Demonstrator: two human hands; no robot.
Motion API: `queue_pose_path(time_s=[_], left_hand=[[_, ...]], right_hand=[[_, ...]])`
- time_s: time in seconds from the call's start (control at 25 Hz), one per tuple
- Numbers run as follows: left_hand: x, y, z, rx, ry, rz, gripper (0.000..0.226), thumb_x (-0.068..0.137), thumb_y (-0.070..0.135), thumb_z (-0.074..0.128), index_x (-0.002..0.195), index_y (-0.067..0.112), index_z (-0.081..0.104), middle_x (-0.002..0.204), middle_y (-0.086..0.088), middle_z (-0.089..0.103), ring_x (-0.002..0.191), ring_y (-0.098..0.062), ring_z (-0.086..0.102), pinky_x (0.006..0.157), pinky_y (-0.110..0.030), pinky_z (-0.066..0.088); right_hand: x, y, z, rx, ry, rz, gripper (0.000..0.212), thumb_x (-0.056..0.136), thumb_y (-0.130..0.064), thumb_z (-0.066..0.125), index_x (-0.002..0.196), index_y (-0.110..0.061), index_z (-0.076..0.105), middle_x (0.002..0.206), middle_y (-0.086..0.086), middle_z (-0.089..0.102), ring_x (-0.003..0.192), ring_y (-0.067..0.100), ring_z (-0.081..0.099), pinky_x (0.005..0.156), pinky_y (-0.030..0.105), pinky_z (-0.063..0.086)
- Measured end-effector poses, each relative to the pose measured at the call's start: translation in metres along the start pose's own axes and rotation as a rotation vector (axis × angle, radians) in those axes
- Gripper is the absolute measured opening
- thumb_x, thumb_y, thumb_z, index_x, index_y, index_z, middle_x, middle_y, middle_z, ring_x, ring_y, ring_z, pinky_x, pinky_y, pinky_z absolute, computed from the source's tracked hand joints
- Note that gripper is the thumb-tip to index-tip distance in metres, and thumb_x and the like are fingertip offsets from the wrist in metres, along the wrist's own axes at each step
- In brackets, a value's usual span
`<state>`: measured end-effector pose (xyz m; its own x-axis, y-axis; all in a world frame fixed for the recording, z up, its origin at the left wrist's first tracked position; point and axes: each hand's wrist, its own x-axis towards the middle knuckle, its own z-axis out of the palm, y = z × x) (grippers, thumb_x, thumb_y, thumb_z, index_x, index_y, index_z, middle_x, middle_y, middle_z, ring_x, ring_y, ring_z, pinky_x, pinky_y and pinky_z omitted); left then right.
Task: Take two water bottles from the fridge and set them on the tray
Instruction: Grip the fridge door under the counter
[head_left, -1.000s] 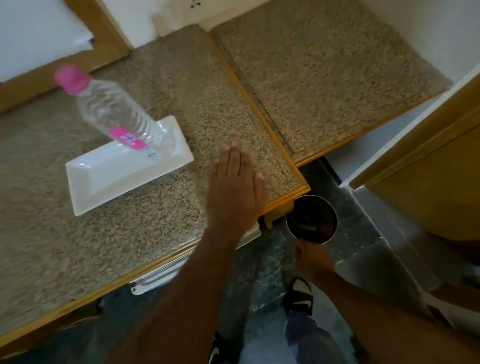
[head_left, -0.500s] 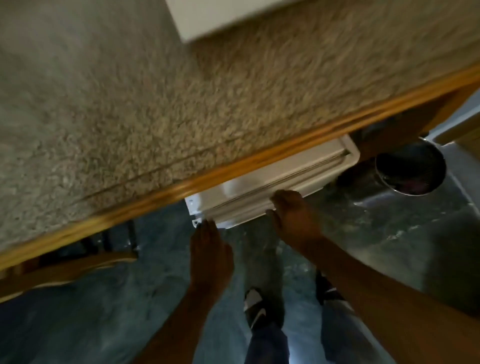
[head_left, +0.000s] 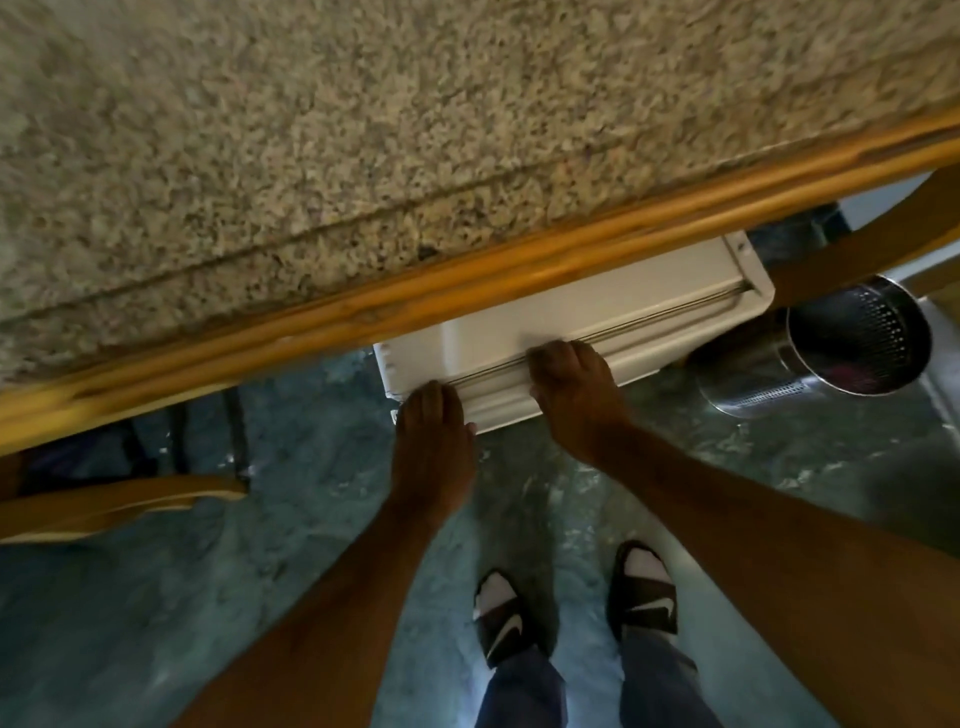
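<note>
The white fridge door (head_left: 597, 317) sticks out from under the granite counter (head_left: 415, 130), seen from above along its top edge. My left hand (head_left: 434, 431) rests on the door's left corner, fingers curled over the edge. My right hand (head_left: 576, 384) grips the top edge nearer the middle, by the grey seal line. No water bottle and no tray are in view; the fridge interior is hidden under the counter.
A wooden trim (head_left: 467, 280) runs along the counter's front edge. A perforated metal bin (head_left: 852, 348) stands on the floor at the right. A wooden chair part (head_left: 119, 504) sits at the left. My feet in slippers (head_left: 576, 608) stand on the dark floor.
The view dropped from the counter, tray and bottle to the fridge below. Both hands moved down onto the fridge door's top edge; the left hand now touches its corner.
</note>
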<state>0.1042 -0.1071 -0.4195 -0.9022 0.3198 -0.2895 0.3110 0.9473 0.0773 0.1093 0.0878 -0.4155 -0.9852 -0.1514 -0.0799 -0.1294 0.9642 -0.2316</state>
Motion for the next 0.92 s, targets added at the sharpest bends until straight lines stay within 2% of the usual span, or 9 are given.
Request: queue_pose_path(time_s=[0.16,0.32,0.52,0.92], left_hand=[[0.002,-0.003,0.004,0.038,-0.006,0.015,0.055,0.077,0.011,0.067,0.125,-0.005,0.048,0.122,-0.025,0.057,0.109,-0.040,0.053,0.093,-0.049,0.047],[0.000,-0.005,0.003,0.026,-0.009,0.021,0.057,0.077,0.007,0.065,0.129,-0.005,0.045,0.129,-0.023,0.053,0.114,-0.039,0.050,0.098,-0.050,0.045],[-0.002,-0.002,0.001,-0.005,0.046,0.019,0.058,0.072,-0.002,0.063,0.127,-0.006,0.048,0.127,-0.023,0.056,0.111,-0.040,0.052,0.096,-0.049,0.046],[-0.001,0.002,0.000,-0.027,0.108,0.005,0.054,0.071,-0.001,0.047,0.125,-0.006,0.050,0.127,-0.023,0.056,0.111,-0.042,0.053,0.096,-0.050,0.046]], right_hand=[[0.001,0.003,0.002,-0.085,-0.028,-0.021,0.041,0.086,-0.020,0.057,0.123,-0.002,0.054,0.116,0.023,0.057,0.099,0.042,0.053,0.084,0.048,0.047],[0.002,0.003,-0.001,-0.126,-0.062,-0.029,0.041,0.090,-0.023,0.052,0.124,-0.001,0.053,0.116,0.024,0.057,0.099,0.042,0.053,0.084,0.048,0.046],[0.002,0.006,-0.002,-0.134,-0.080,-0.060,0.042,0.091,-0.024,0.049,0.125,0.000,0.052,0.116,0.024,0.057,0.100,0.041,0.054,0.084,0.048,0.046],[0.006,0.011,0.001,-0.176,-0.114,-0.096,0.044,0.090,-0.027,0.053,0.125,0.000,0.052,0.113,0.024,0.057,0.099,0.042,0.055,0.082,0.049,0.049]])
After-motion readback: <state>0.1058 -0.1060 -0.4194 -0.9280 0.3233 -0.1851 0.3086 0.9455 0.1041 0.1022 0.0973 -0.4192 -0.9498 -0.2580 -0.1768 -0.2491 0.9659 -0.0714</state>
